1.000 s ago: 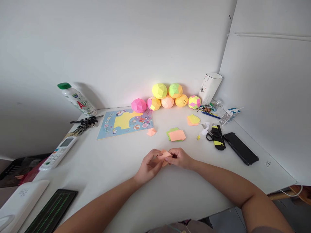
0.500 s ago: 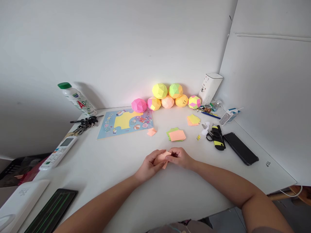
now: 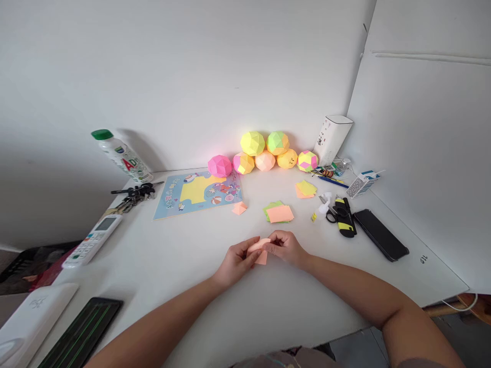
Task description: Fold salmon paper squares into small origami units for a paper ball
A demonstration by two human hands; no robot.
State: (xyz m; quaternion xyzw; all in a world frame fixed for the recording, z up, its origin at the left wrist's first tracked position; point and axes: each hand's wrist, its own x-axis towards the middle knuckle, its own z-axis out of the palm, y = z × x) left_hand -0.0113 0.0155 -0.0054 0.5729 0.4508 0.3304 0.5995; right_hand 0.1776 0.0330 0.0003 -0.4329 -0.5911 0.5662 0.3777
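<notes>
The left hand [image 3: 235, 261] and right hand [image 3: 287, 249] pinch close together, forearms [image 3: 169, 319] slanting inward.

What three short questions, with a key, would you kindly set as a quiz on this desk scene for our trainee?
1. Multiple choice: What is between the fingers of the left hand and the right hand?
a) scissors
b) peach-coloured paper
c) a remote control

2. True or false: The green-capped bottle is to the left of the blue picture board.

3. Count: How many faceted balls are grouped by the back wall, both tiers together?

Key:
1. b
2. True
3. Seven
</notes>
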